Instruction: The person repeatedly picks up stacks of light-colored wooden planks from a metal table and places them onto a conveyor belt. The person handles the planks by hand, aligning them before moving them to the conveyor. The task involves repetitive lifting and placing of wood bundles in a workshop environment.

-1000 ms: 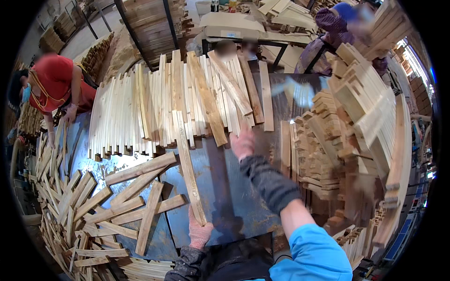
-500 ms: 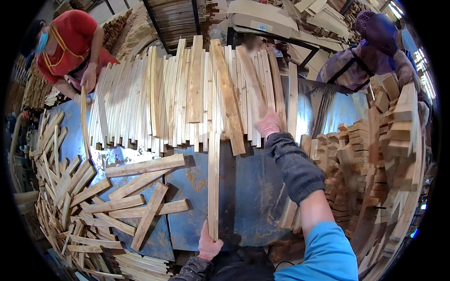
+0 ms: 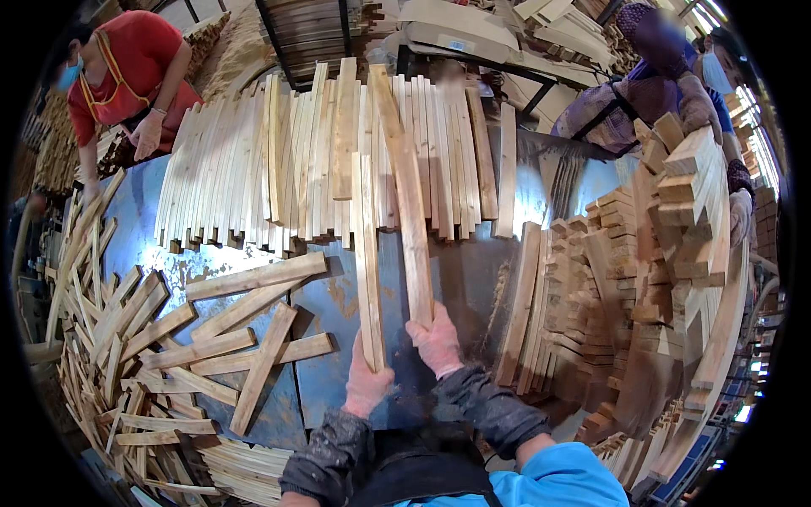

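My left hand (image 3: 367, 378), in a pinkish work glove, is closed around the near end of a pale wooden strip (image 3: 367, 262). The strip points away from me, its far end over the row of strips. Close by on the right, my gloved right hand (image 3: 437, 341) grips the near end of a browner wooden strip (image 3: 416, 262). This one slants up onto the row; whether its far part is one piece with the slanted strip there, I cannot tell. Ahead, the row of wooden strips (image 3: 228, 169) lies side by side on the blue metal table (image 3: 329, 296).
Loose wooden pieces (image 3: 263, 369) lie crisscrossed at left, above a heap at the table's edge. Stacked strips (image 3: 574, 313) rise on the right. A person in red (image 3: 139, 68) stands far left; another in a patterned head covering (image 3: 625, 97) is far right beside tall stacked wood.
My right hand has come back toward me from the row's right part, bringing a strip beside the left one. The left hand has risen slightly. The person in red has released an upright strip.
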Action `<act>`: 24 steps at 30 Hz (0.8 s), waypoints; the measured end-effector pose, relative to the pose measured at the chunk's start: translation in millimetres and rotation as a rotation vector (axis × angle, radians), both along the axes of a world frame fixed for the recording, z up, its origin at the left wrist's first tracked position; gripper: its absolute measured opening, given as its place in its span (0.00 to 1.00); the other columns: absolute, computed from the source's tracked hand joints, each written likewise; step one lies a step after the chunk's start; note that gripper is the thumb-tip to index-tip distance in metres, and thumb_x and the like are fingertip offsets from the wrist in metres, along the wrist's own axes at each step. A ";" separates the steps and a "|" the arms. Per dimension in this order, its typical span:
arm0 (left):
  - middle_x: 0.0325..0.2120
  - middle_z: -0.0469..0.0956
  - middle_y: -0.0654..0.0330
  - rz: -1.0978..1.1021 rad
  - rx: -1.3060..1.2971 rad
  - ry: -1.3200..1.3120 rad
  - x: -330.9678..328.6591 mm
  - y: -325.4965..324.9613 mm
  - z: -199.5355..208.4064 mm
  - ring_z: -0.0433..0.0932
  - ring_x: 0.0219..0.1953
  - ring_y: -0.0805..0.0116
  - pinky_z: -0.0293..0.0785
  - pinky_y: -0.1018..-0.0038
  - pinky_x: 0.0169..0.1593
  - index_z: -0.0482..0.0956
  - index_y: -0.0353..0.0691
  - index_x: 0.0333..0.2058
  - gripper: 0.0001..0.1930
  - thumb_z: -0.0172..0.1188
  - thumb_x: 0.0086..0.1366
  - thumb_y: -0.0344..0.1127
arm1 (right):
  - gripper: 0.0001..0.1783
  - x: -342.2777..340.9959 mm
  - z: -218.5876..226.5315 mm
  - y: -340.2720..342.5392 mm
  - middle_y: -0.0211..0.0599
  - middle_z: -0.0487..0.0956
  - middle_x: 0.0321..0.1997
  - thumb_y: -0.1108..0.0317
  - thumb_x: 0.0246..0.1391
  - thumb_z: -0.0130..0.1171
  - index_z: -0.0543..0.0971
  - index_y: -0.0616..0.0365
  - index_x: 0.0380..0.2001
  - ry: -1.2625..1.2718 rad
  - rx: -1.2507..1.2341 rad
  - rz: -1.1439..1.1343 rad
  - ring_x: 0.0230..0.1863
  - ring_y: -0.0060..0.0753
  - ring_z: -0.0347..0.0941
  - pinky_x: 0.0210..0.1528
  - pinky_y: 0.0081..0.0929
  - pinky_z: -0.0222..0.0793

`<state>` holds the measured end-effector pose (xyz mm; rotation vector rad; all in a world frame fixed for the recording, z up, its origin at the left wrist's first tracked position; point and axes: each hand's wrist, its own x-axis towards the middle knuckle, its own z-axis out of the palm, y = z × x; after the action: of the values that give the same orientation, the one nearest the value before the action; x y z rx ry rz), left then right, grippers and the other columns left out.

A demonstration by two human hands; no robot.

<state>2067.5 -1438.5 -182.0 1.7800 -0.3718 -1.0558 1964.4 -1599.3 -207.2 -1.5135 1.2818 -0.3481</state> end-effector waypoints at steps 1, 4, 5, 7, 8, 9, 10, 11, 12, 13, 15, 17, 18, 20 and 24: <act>0.63 0.75 0.48 -0.018 -0.030 0.000 3.6 -5.0 -9.2 0.78 0.60 0.57 0.79 0.65 0.59 0.50 0.41 0.80 0.56 0.68 0.53 0.26 | 0.33 -3.9 2.0 15.0 0.40 0.84 0.50 0.67 0.63 0.68 0.71 0.65 0.69 -0.022 -0.001 0.017 0.45 0.30 0.81 0.49 0.31 0.80; 0.62 0.74 0.51 -0.003 -0.045 0.312 9.4 -24.5 -5.7 0.80 0.56 0.61 0.83 0.67 0.53 0.48 0.43 0.81 0.58 0.75 0.56 0.30 | 0.36 -12.6 -5.2 48.3 0.52 0.81 0.65 0.62 0.69 0.63 0.67 0.58 0.76 -0.182 0.126 0.090 0.65 0.43 0.79 0.68 0.38 0.71; 0.62 0.74 0.51 0.051 -0.140 0.362 3.6 -24.0 -28.6 0.80 0.56 0.62 0.84 0.68 0.52 0.48 0.44 0.81 0.58 0.77 0.57 0.32 | 0.37 -11.9 3.5 50.2 0.54 0.78 0.68 0.59 0.71 0.62 0.65 0.57 0.78 -0.161 0.185 0.111 0.68 0.44 0.76 0.71 0.37 0.69; 0.63 0.73 0.53 0.021 -0.090 0.327 4.6 -27.1 -22.6 0.79 0.57 0.63 0.84 0.67 0.53 0.47 0.47 0.81 0.58 0.79 0.61 0.38 | 0.37 -15.1 4.7 51.9 0.55 0.78 0.68 0.55 0.72 0.60 0.65 0.55 0.78 -0.151 0.168 0.165 0.68 0.49 0.76 0.70 0.39 0.69; 0.63 0.73 0.54 0.028 -0.142 0.358 5.5 -27.1 -22.8 0.79 0.58 0.63 0.84 0.67 0.54 0.47 0.47 0.81 0.58 0.79 0.61 0.37 | 0.37 -16.6 5.5 52.4 0.55 0.78 0.68 0.53 0.73 0.59 0.64 0.54 0.78 -0.145 0.160 0.191 0.68 0.51 0.76 0.70 0.40 0.69; 0.64 0.73 0.55 0.038 -0.195 0.389 6.5 -26.5 -23.1 0.79 0.58 0.63 0.84 0.67 0.55 0.47 0.47 0.81 0.58 0.79 0.61 0.37 | 0.36 -17.7 6.5 50.1 0.54 0.78 0.68 0.51 0.74 0.57 0.64 0.52 0.79 -0.093 0.156 0.247 0.68 0.50 0.77 0.70 0.39 0.70; 0.64 0.73 0.55 0.055 -0.249 0.419 6.8 -24.5 -21.6 0.79 0.58 0.63 0.84 0.67 0.55 0.47 0.47 0.81 0.57 0.78 0.61 0.37 | 0.36 -15.1 17.6 44.0 0.52 0.78 0.68 0.50 0.75 0.55 0.63 0.50 0.79 -0.040 0.152 0.310 0.67 0.50 0.77 0.69 0.38 0.70; 0.64 0.73 0.56 0.071 -0.238 0.458 7.2 -27.5 -15.5 0.79 0.59 0.63 0.84 0.66 0.55 0.48 0.46 0.80 0.57 0.79 0.60 0.36 | 0.36 -12.6 26.1 37.2 0.50 0.79 0.68 0.48 0.77 0.53 0.63 0.48 0.80 0.015 0.143 0.370 0.67 0.49 0.77 0.69 0.38 0.71; 0.64 0.73 0.56 0.088 -0.228 0.498 6.7 -28.8 -8.5 0.78 0.59 0.63 0.84 0.66 0.56 0.49 0.46 0.80 0.57 0.79 0.60 0.36 | 0.35 -11.1 32.2 34.7 0.50 0.79 0.67 0.47 0.77 0.52 0.63 0.46 0.80 0.027 0.138 0.393 0.66 0.50 0.78 0.68 0.38 0.71; 0.64 0.72 0.57 0.109 -0.219 0.537 6.8 -29.8 -3.4 0.78 0.60 0.63 0.84 0.66 0.56 0.51 0.45 0.80 0.56 0.79 0.59 0.35 | 0.34 -9.4 38.5 32.8 0.50 0.79 0.67 0.47 0.77 0.51 0.63 0.45 0.80 0.041 0.133 0.421 0.66 0.52 0.78 0.68 0.38 0.72; 0.62 0.75 0.57 0.079 -0.249 0.515 11.2 -30.7 -11.9 0.80 0.58 0.64 0.85 0.66 0.56 0.55 0.44 0.78 0.54 0.79 0.58 0.33 | 0.34 -2.8 50.2 20.1 0.52 0.81 0.63 0.45 0.77 0.50 0.64 0.46 0.79 0.084 0.142 0.494 0.63 0.56 0.79 0.66 0.41 0.73; 0.58 0.76 0.57 0.067 -0.272 0.527 16.7 -31.8 -6.7 0.81 0.56 0.65 0.85 0.67 0.55 0.58 0.43 0.76 0.52 0.79 0.57 0.31 | 0.35 -0.5 58.2 1.2 0.57 0.84 0.56 0.44 0.76 0.50 0.66 0.51 0.76 0.156 0.181 0.577 0.59 0.61 0.81 0.62 0.46 0.74; 0.56 0.77 0.58 0.066 -0.282 0.549 24.0 -36.0 2.3 0.81 0.54 0.65 0.85 0.68 0.54 0.60 0.42 0.76 0.51 0.78 0.56 0.30 | 0.33 -3.1 29.5 -2.5 0.58 0.85 0.51 0.43 0.76 0.50 0.72 0.54 0.72 -0.089 0.215 0.492 0.55 0.63 0.82 0.60 0.44 0.76; 0.53 0.79 0.58 0.064 -0.273 0.574 28.1 -32.1 9.7 0.82 0.51 0.67 0.84 0.69 0.52 0.62 0.41 0.74 0.49 0.77 0.55 0.29 | 0.31 11.4 9.9 -14.8 0.58 0.85 0.51 0.43 0.75 0.52 0.78 0.56 0.66 -0.123 0.265 0.415 0.55 0.62 0.81 0.59 0.43 0.75; 0.51 0.78 0.59 0.092 -0.230 0.500 33.8 -23.5 28.7 0.80 0.46 0.69 0.82 0.72 0.49 0.62 0.38 0.75 0.49 0.73 0.54 0.29 | 0.29 63.0 38.4 -54.8 0.56 0.85 0.53 0.49 0.72 0.56 0.78 0.60 0.65 -0.049 -0.107 0.346 0.56 0.56 0.82 0.60 0.40 0.75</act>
<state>2101.3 -1462.0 -153.3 1.2647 -0.0946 -1.2894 2027.4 -1654.1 -168.8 -1.7715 0.9516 -0.2289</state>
